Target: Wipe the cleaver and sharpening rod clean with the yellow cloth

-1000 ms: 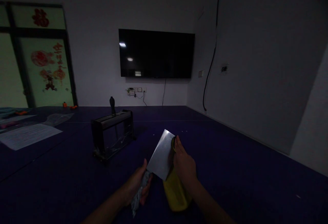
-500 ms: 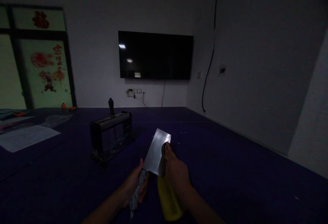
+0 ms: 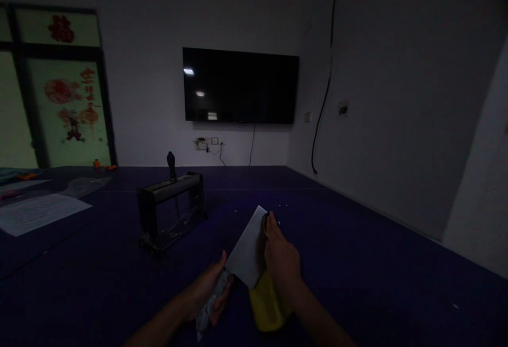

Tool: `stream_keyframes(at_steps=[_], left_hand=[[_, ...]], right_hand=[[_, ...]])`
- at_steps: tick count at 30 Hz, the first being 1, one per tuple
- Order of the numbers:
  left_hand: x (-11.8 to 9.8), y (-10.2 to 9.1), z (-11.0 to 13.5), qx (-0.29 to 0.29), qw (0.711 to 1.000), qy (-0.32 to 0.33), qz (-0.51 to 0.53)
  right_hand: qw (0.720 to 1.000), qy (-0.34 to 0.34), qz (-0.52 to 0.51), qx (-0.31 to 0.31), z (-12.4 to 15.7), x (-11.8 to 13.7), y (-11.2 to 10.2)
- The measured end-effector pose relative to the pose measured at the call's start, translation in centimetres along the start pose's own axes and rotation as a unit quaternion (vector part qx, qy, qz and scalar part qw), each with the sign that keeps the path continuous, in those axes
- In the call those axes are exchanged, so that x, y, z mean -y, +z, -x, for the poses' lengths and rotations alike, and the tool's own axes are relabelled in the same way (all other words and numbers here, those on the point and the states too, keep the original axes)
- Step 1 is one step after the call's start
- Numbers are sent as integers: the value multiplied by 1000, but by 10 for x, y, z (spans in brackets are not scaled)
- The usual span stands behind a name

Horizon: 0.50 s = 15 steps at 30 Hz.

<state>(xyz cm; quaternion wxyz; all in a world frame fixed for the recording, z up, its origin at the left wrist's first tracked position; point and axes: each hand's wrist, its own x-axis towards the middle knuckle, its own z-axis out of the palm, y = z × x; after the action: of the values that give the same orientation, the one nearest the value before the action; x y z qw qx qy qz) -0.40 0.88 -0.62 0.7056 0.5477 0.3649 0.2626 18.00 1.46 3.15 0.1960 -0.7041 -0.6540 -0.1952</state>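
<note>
My left hand (image 3: 198, 291) is closed round the handle of a cleaver, which is wrapped in crinkled clear plastic. The broad metal blade (image 3: 246, 254) slants up and to the right in front of me. On the blade's right side, my right hand (image 3: 282, 259) presses a yellow cloth (image 3: 268, 304) against the metal with its fingers together. Part of the cloth hangs below that hand, and a fold shows at the fingertips. Left of the cleaver stands a black knife stand (image 3: 169, 191) with clear sides, one dark handle (image 3: 171, 164) rising from its top.
A dark blue-purple surface (image 3: 357, 262) spreads around my hands. Printed paper (image 3: 43, 212) and a clear plastic bag (image 3: 85, 186) lie at the left, with small orange items (image 3: 103, 165) behind. A television (image 3: 240, 87) hangs on the far wall; a black cable (image 3: 326, 90) runs down the right wall.
My right hand and the cloth have shifted slightly right along the blade. The cleaver has turned, so its blade leans further right and looks paler. The left hand still grips the handle.
</note>
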Motion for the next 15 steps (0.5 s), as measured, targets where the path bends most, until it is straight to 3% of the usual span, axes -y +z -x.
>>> stream_keyframes(at_steps=[15], left_hand=[[2, 5, 1, -2, 998, -6, -61]], right_hand=[[998, -65, -14, -9, 0, 3, -5]])
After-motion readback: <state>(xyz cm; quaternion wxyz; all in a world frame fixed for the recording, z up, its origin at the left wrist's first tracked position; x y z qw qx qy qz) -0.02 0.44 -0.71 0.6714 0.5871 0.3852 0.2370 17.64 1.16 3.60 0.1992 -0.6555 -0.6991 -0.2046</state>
